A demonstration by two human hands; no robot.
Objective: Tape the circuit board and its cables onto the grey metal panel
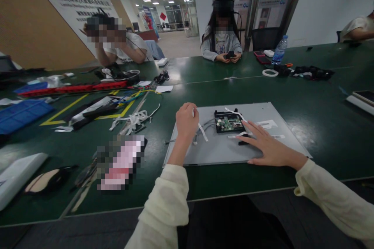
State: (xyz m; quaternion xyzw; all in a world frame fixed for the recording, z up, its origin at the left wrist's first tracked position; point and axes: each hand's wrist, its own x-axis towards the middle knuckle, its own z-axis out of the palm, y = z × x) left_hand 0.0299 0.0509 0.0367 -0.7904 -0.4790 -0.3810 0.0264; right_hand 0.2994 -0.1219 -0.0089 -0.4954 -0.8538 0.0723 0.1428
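A thin grey panel [216,151] lies flat on the green table, with a black frame holding a green circuit board [230,124] on it. My left hand [187,122] is closed over the panel's left part, its fingers pinched; a white tape strip [203,132] trails from beside them. Grey cables [209,123] run from the board toward this hand. My right hand [267,144] is spread open over the panel's right part. Its fingertips are at the board's right edge, by another white strip [238,111] and a small black piece [243,140].
Left of the panel lie a phone [124,163], crumpled white strips [136,120] and a blue basket [25,114]. A tape roll [270,72] and a water bottle [279,50] stand at the far right. Two people sit across the table; another is at the right edge.
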